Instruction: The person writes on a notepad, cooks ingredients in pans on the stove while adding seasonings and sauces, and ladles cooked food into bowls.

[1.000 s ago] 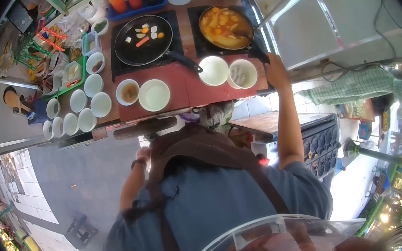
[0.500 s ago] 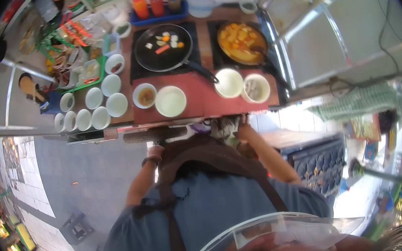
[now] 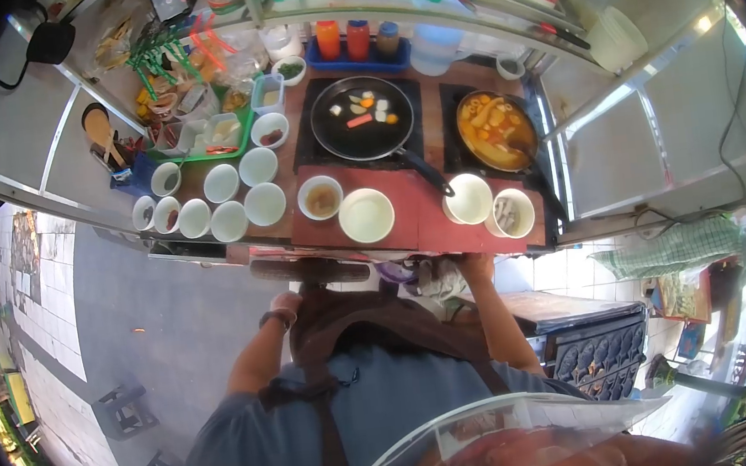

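Observation:
My left hand [image 3: 285, 306] hangs beside the brown apron [image 3: 345, 314], below the counter's front edge; its fingers are too small to read. At the front edge of the red counter mat [image 3: 420, 244] is my right hand [image 3: 476, 267], its fingers hidden. Closest to it on the mat stand a white bowl holding grey pieces [image 3: 509, 215] and a plain white bowl [image 3: 467, 198]. A black frying pan [image 3: 354, 143] holds several small food pieces, including an orange-red stick. To its right, a second pan [image 3: 497, 131] contains orange stew.
Several white bowls [image 3: 265, 204] line the counter's left side. Behind them sits a green tray [image 3: 241, 142] of ingredients. Sauce bottles [image 3: 358, 41] stand in a blue tray at the back. A metal frame post [image 3: 647, 137] borders the right side.
The view has tilted, so the counter and its contents appear lower and further right. My right hand has come up against the counter's front edge. The pans and bowls keep their places.

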A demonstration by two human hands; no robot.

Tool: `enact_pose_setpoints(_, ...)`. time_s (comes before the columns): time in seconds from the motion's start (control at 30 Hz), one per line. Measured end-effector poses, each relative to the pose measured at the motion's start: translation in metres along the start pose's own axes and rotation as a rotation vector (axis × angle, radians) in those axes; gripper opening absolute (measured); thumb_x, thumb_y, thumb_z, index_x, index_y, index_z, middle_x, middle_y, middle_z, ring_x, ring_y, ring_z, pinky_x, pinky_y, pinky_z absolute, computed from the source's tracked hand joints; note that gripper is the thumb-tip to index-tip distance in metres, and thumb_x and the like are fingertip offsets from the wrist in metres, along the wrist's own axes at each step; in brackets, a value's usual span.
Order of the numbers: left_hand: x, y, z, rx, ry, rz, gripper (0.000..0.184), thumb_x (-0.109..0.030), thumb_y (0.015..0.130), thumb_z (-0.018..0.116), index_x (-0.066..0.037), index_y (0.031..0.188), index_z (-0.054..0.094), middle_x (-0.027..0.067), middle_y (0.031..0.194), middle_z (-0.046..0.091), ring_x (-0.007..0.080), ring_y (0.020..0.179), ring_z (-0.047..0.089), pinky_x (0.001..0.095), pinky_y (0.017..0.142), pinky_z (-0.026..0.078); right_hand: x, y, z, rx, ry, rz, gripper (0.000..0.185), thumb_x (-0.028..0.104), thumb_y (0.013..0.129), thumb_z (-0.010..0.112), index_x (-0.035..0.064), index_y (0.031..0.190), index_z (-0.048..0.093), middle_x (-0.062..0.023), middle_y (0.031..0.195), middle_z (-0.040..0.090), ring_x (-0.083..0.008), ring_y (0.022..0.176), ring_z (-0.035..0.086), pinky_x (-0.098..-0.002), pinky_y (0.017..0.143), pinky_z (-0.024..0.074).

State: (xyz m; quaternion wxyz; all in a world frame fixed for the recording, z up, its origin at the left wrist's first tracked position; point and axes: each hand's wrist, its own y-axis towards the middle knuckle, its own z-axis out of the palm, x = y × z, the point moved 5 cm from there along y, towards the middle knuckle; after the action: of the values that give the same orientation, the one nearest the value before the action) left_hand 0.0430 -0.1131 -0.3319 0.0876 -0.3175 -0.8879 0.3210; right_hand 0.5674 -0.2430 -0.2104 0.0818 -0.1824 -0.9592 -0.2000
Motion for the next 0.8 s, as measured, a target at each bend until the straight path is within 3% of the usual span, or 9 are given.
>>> enact_pose_setpoints(0.1, 0.021, 0.000, 0.016, 0.061, -0.062, -0.029, 0.024, -0.013, 0.094, 0.058, -0.009, 0.103, 0.079, 0.0135, 0.108, 0.077, 0.0325, 0.106, 0.073, 0.0420, 0.090, 0.059, -0.025, -0.022, 0.028, 0.228, -0.063, 0.163, 0.073, 0.061, 0.082, 0.077, 0.0073, 0.130, 0.065, -0.0241, 0.132, 0.064, -0.0420, 0.118, 0.063, -0.0513, 0.098, 0.0523)
enact_pose_setpoints(0.23, 0.046, -0.010, 0.043, 0.161, -0.092, 0.159, 0.023, -0.014, 0.088, 0.064, -0.014, 0.107, 0.077, 0.0102, 0.115, 0.074, 0.0305, 0.113, 0.071, 0.0423, 0.094, 0.058, 0.027, -0.012, -0.021, 1.272, -0.262, -0.032, 0.048, 0.035, 0.090, 0.067, -0.0028, 0.118, 0.072, -0.0244, 0.109, 0.075, -0.0347, 0.096, 0.076, -0.0481, 0.088, 0.0594)
enact_pose_setpoints(0.27, 0.061, -0.004, 0.064, 0.152, -0.146, 0.162, 0.023, -0.018, 0.088, 0.066, -0.015, 0.107, 0.078, 0.0103, 0.116, 0.075, 0.0301, 0.115, 0.070, 0.0431, 0.094, 0.058, 0.096, 0.018, -0.090, 1.597, -0.167, 0.428, 0.046, 0.035, 0.089, 0.073, -0.0006, 0.118, 0.072, -0.0188, 0.102, 0.075, -0.0276, 0.093, 0.076, -0.0415, 0.083, 0.0601)
enact_pose_setpoints(0.3, 0.078, -0.013, 0.063, 0.161, -0.166, 0.142, 0.024, -0.021, 0.088, 0.065, -0.015, 0.107, 0.078, 0.0106, 0.116, 0.075, 0.0300, 0.114, 0.070, 0.0433, 0.094, 0.057, 0.151, 0.042, -0.116, 1.595, 0.141, 0.335, 0.041, 0.032, 0.091, 0.071, 0.0009, 0.119, 0.072, -0.0169, 0.099, 0.075, -0.0250, 0.094, 0.075, -0.0387, 0.082, 0.0592)
enact_pose_setpoints(0.4, 0.137, -0.017, 0.084, 0.142, -0.287, 0.088, 0.025, -0.026, 0.089, 0.064, -0.015, 0.107, 0.078, 0.0114, 0.117, 0.075, 0.0302, 0.112, 0.071, 0.0435, 0.094, 0.057, 0.314, 0.123, -0.196, 1.270, 0.753, -0.047, 0.030, 0.023, 0.098, 0.065, 0.0045, 0.122, 0.069, -0.0123, 0.096, 0.073, -0.0196, 0.096, 0.073, -0.0365, 0.082, 0.0558)
enact_pose_setpoints(0.47, 0.172, -0.023, 0.095, 0.132, -0.393, 0.051, 0.026, -0.028, 0.090, 0.063, -0.014, 0.106, 0.079, 0.0120, 0.117, 0.075, 0.0305, 0.111, 0.071, 0.0436, 0.093, 0.057, 0.401, 0.173, -0.218, 0.729, 0.697, -0.482, 0.032, 0.020, 0.098, 0.063, 0.0068, 0.127, 0.063, -0.0076, 0.102, 0.069, -0.0181, 0.099, 0.067, -0.0356, 0.091, 0.0518)
enact_pose_setpoints(0.63, 0.257, -0.056, 0.121, 0.101, -0.096, 0.158, 0.026, -0.035, 0.093, 0.061, -0.020, 0.101, 0.081, 0.0082, 0.105, 0.078, 0.0287, 0.102, 0.073, 0.0417, 0.086, 0.058, 0.554, 0.336, -0.186, 0.304, 1.072, -0.437, 0.072, 0.009, 0.091, 0.078, 0.0073, 0.151, 0.039, -0.0151, 0.141, 0.051, -0.0238, 0.130, 0.054, -0.0351, 0.104, 0.0498)
enact_pose_setpoints(0.7, 0.282, -0.069, 0.121, 0.091, -0.067, 0.170, 0.026, -0.033, 0.095, 0.058, -0.022, 0.103, 0.080, 0.0065, 0.103, 0.078, 0.0281, 0.099, 0.074, 0.0417, 0.084, 0.058, 0.591, 0.411, -0.172, -0.096, 0.944, -0.484, 0.100, 0.034, 0.077, 0.092, -0.0024, 0.150, 0.035, -0.0257, 0.143, 0.044, -0.0348, 0.130, 0.051, -0.0459, 0.106, 0.0471)
enact_pose_setpoints(0.8, 0.305, -0.084, 0.116, 0.041, -0.133, 0.142, 0.025, -0.028, 0.097, 0.055, -0.025, 0.105, 0.078, 0.0034, 0.100, 0.077, 0.0266, 0.095, 0.074, 0.0394, 0.082, 0.059, 0.629, 0.493, -0.152, -0.421, 0.777, -0.452, 0.117, 0.041, 0.067, 0.095, -0.0084, 0.149, 0.028, -0.0300, 0.138, 0.045, -0.0462, 0.129, 0.047, -0.0520, 0.111, 0.0408)
